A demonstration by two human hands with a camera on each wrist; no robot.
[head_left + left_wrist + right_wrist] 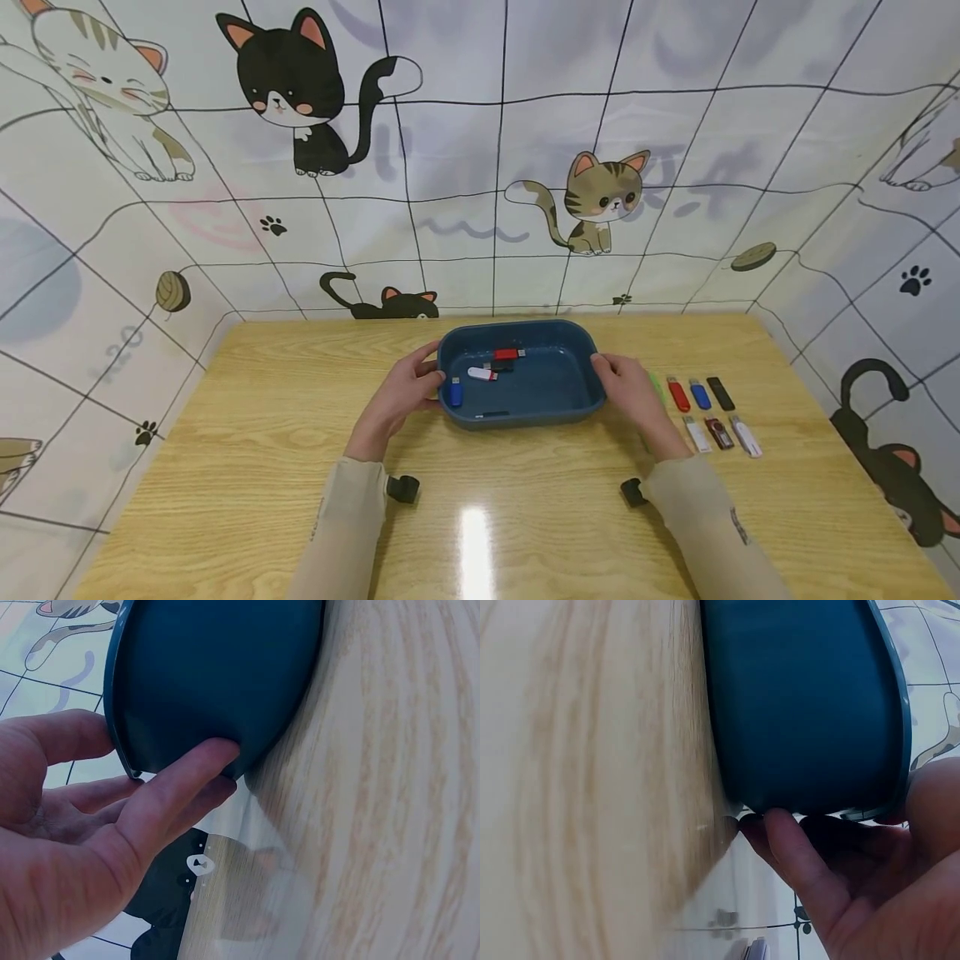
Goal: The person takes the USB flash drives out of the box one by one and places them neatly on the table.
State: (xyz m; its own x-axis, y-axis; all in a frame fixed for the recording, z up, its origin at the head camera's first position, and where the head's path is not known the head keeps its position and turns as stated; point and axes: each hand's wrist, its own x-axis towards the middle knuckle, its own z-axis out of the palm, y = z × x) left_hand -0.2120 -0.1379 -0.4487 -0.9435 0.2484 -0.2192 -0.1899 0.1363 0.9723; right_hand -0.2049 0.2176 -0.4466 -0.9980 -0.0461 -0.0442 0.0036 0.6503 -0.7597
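Note:
A dark blue rectangular tray (551, 383) with rounded corners is between my two hands on the wooden table. My left hand (401, 387) grips its left end; the left wrist view has the thumb at the rim and fingertips low against the outer wall. At the opposite end my right hand (633, 392) holds the tray, thumb by the rim and fingers (799, 855) under the end wall. Inside lie several USB flash drives: a red one (506, 354), a black one (497, 367), a white one with a red end (482, 374) and a blue one (456, 392).
Right of the tray, more USB flash drives lie in two rows, including a red one (678, 395), a black one (721, 393) and a white one (697, 434). My right hand partly hides a green one (658, 388). A cat-print cloth (457, 225) stands behind the table (300, 375).

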